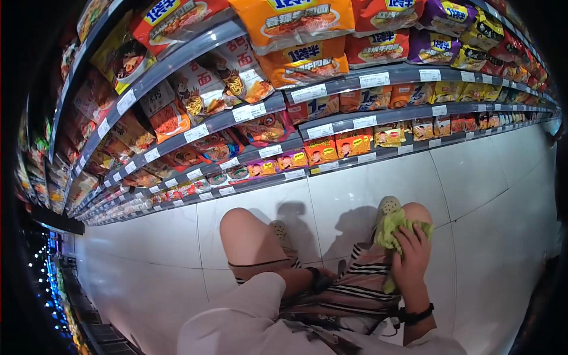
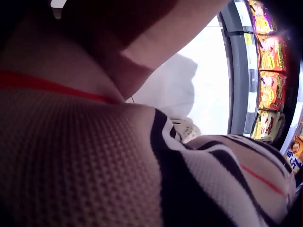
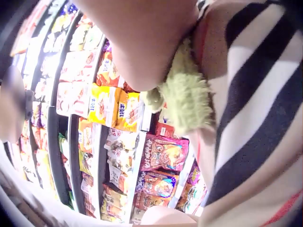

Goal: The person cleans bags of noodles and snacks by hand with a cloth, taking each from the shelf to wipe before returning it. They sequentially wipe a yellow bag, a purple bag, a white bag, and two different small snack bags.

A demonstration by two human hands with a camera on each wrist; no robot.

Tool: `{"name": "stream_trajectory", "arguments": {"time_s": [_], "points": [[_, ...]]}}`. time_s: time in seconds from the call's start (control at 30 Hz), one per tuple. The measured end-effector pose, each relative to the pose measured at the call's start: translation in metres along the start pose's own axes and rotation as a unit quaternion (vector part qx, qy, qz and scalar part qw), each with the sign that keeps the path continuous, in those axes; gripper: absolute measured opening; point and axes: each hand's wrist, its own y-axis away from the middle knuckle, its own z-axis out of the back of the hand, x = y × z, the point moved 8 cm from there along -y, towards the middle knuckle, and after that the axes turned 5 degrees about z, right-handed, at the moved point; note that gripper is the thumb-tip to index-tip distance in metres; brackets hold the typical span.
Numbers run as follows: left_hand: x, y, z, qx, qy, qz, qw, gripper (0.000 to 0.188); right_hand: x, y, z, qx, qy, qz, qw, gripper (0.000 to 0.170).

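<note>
The right hand (image 1: 413, 254) lies with extended fingers across a bunched green cloth (image 1: 387, 231), positioned at the right knee (image 1: 418, 213). The left hand (image 1: 324, 283) is apart from it, low over the striped garment (image 1: 361, 272); its finger state cannot be determined. Shelving (image 1: 349, 79) with packets (image 1: 378, 47) stands ahead.

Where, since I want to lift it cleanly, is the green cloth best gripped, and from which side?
Probably pinch the crumpled folds of the green cloth from above, on the side nearer the left knee: they bulge out uncovered there, while the right hand covers part of the rest. Loose folds should gather easily.
</note>
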Motion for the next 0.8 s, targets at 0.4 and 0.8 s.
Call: {"name": "stream_trajectory", "arguments": {"time_s": [0.4, 0.8], "points": [[-0.038, -0.011, -0.062, -0.119, -0.002, 0.151, 0.981, 0.020, -0.061, -0.087, -0.037, 0.038, -0.090, -0.040, 0.994, 0.043], [-0.173, -0.086, -0.018, -0.298, -0.350, -0.254, 0.851, 0.019, -0.101, -0.094, -0.026, 0.019, -0.002, 0.038, 0.999, 0.038]]}}
